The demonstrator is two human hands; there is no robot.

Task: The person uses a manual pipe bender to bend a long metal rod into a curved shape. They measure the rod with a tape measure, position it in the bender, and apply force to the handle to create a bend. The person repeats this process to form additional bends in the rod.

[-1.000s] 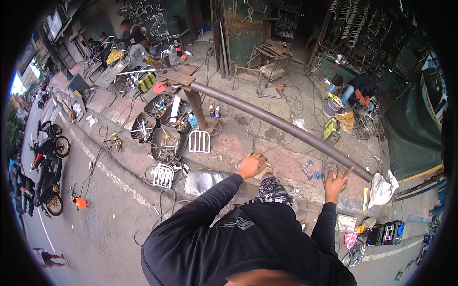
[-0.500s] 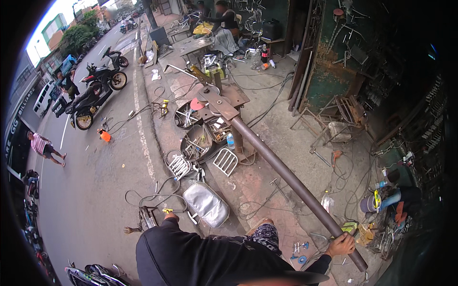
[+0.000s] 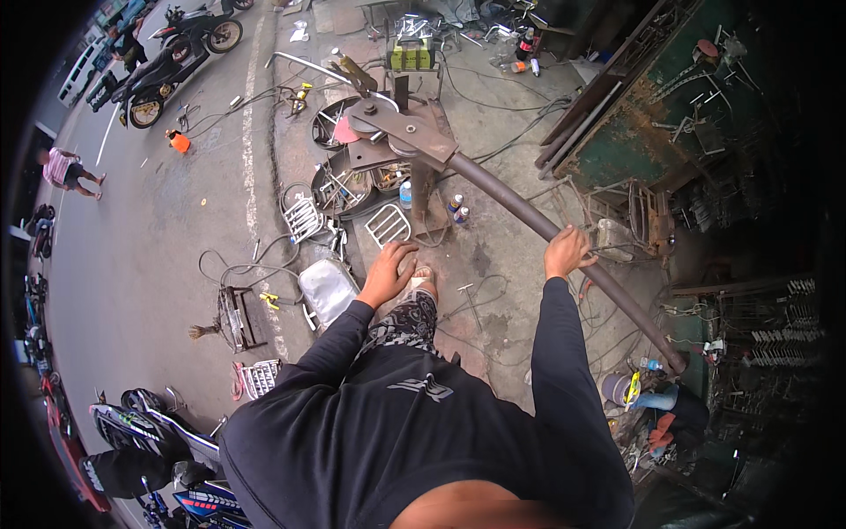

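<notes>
Along the roadside pavement [image 3: 498, 264], the long brown pipe [image 3: 509, 199] runs slantwise from the bending machine down to the right, its free end near a grey bucket [image 3: 614, 388]. The bending machine [image 3: 423, 121] stands at the upper middle, its rusty flat plates stacked on a thick metal post [image 3: 424, 189], with a bent silver tube [image 3: 307, 68] reaching out from the plates to the upper left. A silver-covered seat [image 3: 327, 291] lies lower left of the post, just beside the person's left forearm. Dark trays [image 3: 354, 212] of mixed tools sit left of the post, and a white barred rack [image 3: 388, 226] lies in front of it. Of the two hands, the right hand [image 3: 567, 251] grasps the pipe around its middle, while the left hand [image 3: 386, 275] is free, its fingers loosely bent, above the ground between the seat and the person's sandalled foot [image 3: 424, 280]. A clear bottle [image 3: 405, 195] stands against the trays; smaller still, a reddish disc [image 3: 345, 131] sits at the plates' left edge.
</notes>
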